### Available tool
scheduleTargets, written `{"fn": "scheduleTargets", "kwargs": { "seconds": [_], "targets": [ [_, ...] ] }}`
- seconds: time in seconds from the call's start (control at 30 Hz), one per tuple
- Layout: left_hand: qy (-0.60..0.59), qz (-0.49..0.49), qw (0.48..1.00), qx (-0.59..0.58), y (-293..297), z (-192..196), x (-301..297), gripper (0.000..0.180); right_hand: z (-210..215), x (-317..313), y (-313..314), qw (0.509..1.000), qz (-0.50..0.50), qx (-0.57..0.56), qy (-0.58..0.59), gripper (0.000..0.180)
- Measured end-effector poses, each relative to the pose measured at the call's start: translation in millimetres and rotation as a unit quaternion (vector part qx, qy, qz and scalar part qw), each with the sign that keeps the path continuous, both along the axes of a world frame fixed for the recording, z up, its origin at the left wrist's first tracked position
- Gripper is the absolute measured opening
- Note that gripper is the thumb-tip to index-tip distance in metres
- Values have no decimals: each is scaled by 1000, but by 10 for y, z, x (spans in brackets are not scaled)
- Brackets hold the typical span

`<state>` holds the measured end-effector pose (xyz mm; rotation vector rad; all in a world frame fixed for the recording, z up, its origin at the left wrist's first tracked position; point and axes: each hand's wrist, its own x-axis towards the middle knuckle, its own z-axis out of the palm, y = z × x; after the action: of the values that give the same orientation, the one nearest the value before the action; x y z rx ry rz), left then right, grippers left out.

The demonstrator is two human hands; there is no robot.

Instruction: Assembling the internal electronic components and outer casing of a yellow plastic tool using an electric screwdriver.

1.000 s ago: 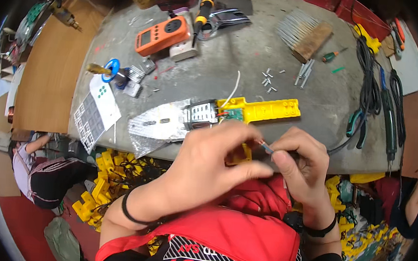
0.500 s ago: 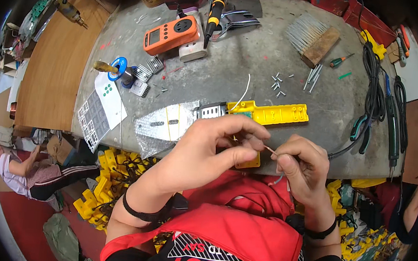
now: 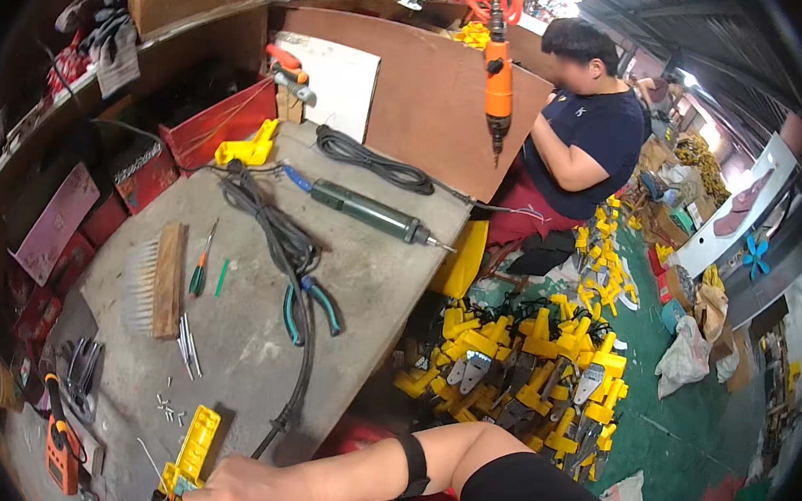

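My right hand (image 3: 251, 490) is at the lower edge, its arm reaching in from the right. Its fingers are curled and partly hidden, so what they hold does not show. Close beside it lies an opened yellow plastic housing (image 3: 199, 438), with a bit of green inside and a thin white wire (image 3: 150, 458) sticking out. A black cable (image 3: 301, 385) runs up the bench from near the hand. My left hand is out of view.
Teal-handled pliers (image 3: 327, 309), a wooden brush (image 3: 170, 278), a screwdriver (image 3: 198, 276), long bolts (image 3: 188, 346) and small screws (image 3: 170, 406) lie on the bench. An orange power driver (image 3: 498, 87) hangs near a seated person (image 3: 578, 137). Yellow tools (image 3: 554, 359) are piled beyond the bench edge.
The view has swung far to the right. The left hand has left the picture, and the thin wire pinched by the right hand no longer shows.
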<state>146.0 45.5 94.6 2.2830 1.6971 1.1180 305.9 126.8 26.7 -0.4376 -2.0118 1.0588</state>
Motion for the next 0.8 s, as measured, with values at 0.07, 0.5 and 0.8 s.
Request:
{"fn": "scheduleTargets", "kwargs": {
  "seconds": [0.07,0.5,0.8],
  "targets": [
    [39,-3,999,35,13,22,43,7,6,21,21,999,-5,37,34,21],
    [122,72,983,115,8,26,97,4,135,-73,25,997,29,2,78,20],
    [5,173,979,112,-37,-121,23,6,88,-301,-95,988,-65,88,106,17]
  ]
}}
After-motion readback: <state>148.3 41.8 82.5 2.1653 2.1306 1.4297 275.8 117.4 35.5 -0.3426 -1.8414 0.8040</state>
